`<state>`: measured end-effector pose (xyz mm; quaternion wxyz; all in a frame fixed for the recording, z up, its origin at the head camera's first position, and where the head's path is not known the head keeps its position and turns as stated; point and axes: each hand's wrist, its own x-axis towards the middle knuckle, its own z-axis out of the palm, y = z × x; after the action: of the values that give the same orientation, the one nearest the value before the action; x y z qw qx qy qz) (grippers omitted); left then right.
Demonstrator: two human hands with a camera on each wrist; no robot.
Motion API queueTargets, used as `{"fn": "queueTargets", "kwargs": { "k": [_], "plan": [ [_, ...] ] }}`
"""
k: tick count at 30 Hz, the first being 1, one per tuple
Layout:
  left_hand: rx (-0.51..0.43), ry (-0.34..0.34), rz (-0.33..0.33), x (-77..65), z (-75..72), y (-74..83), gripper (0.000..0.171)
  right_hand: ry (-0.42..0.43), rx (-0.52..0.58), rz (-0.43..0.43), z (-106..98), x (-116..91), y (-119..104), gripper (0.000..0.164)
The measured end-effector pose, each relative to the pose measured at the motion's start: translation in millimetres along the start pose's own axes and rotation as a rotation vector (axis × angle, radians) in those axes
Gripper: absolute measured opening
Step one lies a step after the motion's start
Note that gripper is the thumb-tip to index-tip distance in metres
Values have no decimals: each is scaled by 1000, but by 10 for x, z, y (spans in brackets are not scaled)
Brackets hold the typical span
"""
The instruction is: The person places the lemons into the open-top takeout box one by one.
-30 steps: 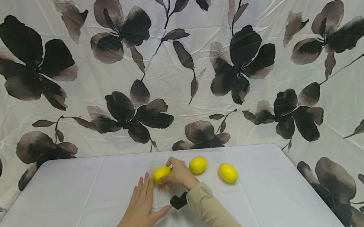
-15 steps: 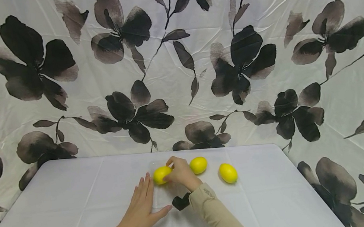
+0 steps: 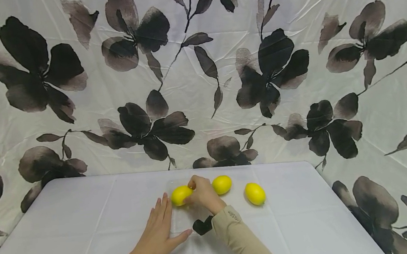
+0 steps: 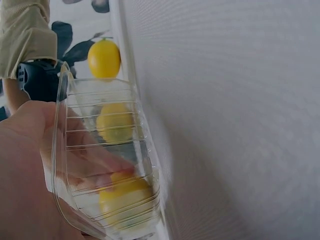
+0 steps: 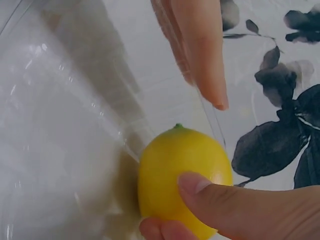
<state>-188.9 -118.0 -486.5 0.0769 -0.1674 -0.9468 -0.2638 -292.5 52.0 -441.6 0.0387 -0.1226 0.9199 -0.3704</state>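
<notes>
A yellow lemon [image 3: 180, 196] lies in the far end of a clear plastic container [image 4: 59, 155]. My right hand [image 3: 204, 194] holds this lemon from its right side. In the right wrist view the thumb presses on the lemon [image 5: 167, 155] and fingertips touch its lower end. Along the container's left side rests my left hand [image 3: 153, 235], its fingers straight and thumb spread out toward the near end. The left wrist view shows the lemon [image 4: 125, 202] through the transparent wall, with the right hand's fingers partly seen behind it.
Two more lemons lie on the white table to the right: a nearer-to-hand lemon [image 3: 222, 185] and a farther-right lemon [image 3: 255, 193]. A patterned floral cloth [image 3: 219, 100] hangs behind the table's back edge. A black wrist device [image 3: 202, 226] sits at the right sleeve.
The right hand and sleeve have shifted very slightly right, and its index finger has curled back a little at the lemon. The left hand has stayed in place.
</notes>
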Motion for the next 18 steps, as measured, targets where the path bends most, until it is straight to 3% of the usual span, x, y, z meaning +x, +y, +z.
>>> {"fn": "queueTargets", "kwargs": {
  "k": [9,18],
  "plan": [
    [-21,-11,-5,-4,-29,25,111,-37,49,48,-75,-34,-28,46],
    [-1,-6,-2,3,-20,23,109,-84,49,11,-123,-104,1,45]
  ]
}}
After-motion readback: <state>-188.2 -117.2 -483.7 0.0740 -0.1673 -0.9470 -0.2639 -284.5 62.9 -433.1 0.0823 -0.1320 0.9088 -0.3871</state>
